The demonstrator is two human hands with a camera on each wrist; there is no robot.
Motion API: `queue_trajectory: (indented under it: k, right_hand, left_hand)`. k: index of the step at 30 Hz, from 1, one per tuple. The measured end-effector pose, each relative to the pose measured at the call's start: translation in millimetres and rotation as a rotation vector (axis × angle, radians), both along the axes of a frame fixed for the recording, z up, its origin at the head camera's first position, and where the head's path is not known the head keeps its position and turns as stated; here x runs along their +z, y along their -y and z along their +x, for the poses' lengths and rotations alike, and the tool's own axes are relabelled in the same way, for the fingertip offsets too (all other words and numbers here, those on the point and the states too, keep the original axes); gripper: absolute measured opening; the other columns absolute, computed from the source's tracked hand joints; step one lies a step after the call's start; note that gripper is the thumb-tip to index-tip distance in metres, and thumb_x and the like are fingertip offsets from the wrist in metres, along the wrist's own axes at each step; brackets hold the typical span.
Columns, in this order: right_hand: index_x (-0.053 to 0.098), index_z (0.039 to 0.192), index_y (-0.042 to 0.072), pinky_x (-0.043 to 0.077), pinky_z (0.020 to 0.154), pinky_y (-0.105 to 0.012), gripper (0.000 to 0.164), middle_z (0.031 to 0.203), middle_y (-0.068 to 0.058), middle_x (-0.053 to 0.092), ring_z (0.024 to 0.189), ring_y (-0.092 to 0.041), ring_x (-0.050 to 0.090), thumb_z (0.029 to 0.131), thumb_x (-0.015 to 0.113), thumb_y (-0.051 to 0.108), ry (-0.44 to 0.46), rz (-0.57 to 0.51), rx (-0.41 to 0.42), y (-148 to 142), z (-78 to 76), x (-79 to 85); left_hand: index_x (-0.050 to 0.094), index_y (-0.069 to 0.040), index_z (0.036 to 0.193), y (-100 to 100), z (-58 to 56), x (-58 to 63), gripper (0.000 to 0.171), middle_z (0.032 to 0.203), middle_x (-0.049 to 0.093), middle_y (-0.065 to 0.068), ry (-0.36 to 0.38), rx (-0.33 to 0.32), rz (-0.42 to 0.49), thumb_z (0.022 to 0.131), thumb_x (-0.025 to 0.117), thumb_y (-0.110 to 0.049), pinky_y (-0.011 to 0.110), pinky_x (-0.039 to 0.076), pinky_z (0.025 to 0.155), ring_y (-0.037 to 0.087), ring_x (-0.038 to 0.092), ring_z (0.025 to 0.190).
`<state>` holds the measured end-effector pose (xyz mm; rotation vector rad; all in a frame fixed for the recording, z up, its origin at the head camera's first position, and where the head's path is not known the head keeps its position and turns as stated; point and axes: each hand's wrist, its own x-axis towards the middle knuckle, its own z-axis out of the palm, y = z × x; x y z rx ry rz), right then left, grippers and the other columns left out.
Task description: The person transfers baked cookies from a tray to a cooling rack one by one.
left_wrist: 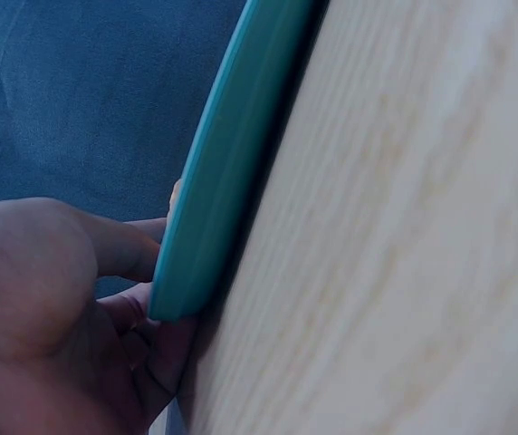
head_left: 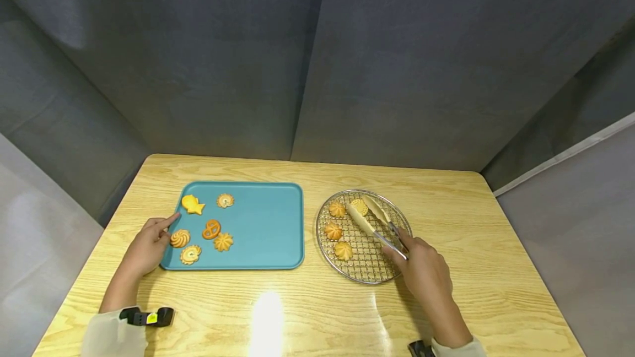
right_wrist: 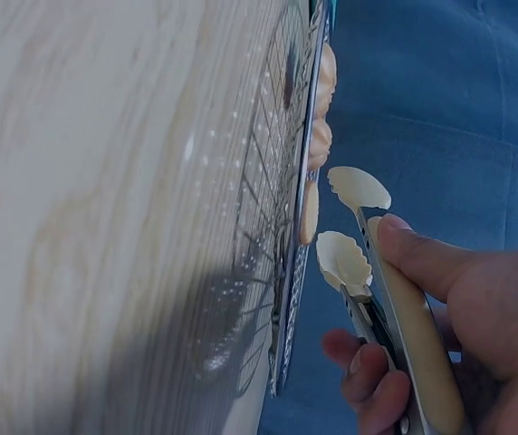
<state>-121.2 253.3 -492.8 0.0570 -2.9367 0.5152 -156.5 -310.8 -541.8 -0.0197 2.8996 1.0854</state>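
Note:
My right hand (head_left: 428,269) holds a pair of tongs (head_left: 364,223) with cream-coloured tips, spread apart over the round wire rack (head_left: 361,279). A round, dimpled cookie (head_left: 358,206) lies on the rack between the tips. In the right wrist view, the tongs (right_wrist: 407,317) stand off the rack, thumb along one arm and fingers around the other. At the left, my left hand (head_left: 145,247) pinches the left edge of a blue tray (head_left: 268,225). The left wrist view shows the thumb at the rim of the tray (left_wrist: 218,172) and other fingers lower, partly hidden.
On the tray lie a fish-shaped cookie (head_left: 192,204), a pretzel (head_left: 211,229), a swirl cookie (head_left: 180,238) and several flower-shaped ones. Three ridged cookies (head_left: 333,231) line the rack's left side. Both stand on a wooden table (head_left: 208,313), with grey curtains (head_left: 223,70) behind and beside it.

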Motion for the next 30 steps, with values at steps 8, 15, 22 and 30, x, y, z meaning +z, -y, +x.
queue_trajectory:
  k: [8, 15, 22, 30]
  right_hand:
    - [0.06, 0.146, 0.008, 0.048, 0.053, -0.036, 0.066, 0.095, -0.011, 0.073, 0.074, -0.026, 0.07, 0.093, 0.076, 0.042, 0.011, -0.006, 0.01, 8.7, -0.7, 1.1]
    - [0.061, 0.145, 0.009, 0.05, 0.054, -0.038, 0.064, 0.099, -0.013, 0.074, 0.077, -0.029, 0.071, 0.092, 0.077, 0.041, -0.004, 0.0, 0.03, 14.6, 0.1, 2.7]
    - [0.062, 0.144, 0.009, 0.051, 0.055, -0.041, 0.063, 0.096, -0.012, 0.074, 0.076, -0.027, 0.071, 0.092, 0.078, 0.04, -0.013, -0.007, 0.035, 21.6, -1.2, 6.0]
    - [0.062, 0.144, 0.009, 0.055, 0.063, -0.046, 0.064, 0.1, -0.015, 0.074, 0.081, -0.03, 0.072, 0.091, 0.078, 0.042, -0.008, -0.01, 0.052, 30.2, -0.9, 6.0]
  left_hand:
    - [0.04, 0.001, 0.157, 0.4, 0.8, 0.0, 0.049, 0.131, 0.046, 0.026, -0.003, 0.001, -0.004, 0.108, 0.036, -0.003, 0.039, 0.039, 0.074, 0.03, 0.05, 0.094]
    - [0.04, 0.0, 0.157, -1.6, 0.6, 0.8, 0.049, 0.131, 0.046, 0.024, -0.001, 0.011, -0.005, 0.108, 0.037, -0.003, 0.039, 0.039, 0.074, 0.03, 0.05, 0.094]
    - [0.041, 0.001, 0.156, -0.3, 0.4, 1.8, 0.049, 0.131, 0.046, 0.025, -0.012, 0.003, -0.014, 0.108, 0.037, -0.002, 0.038, 0.039, 0.072, 0.03, 0.051, 0.091]
    - [0.041, 0.0, 0.157, -1.0, -0.4, 1.2, 0.05, 0.132, 0.046, 0.025, -0.001, 0.008, -0.013, 0.107, 0.037, -0.003, 0.04, 0.04, 0.074, 0.031, 0.052, 0.094]
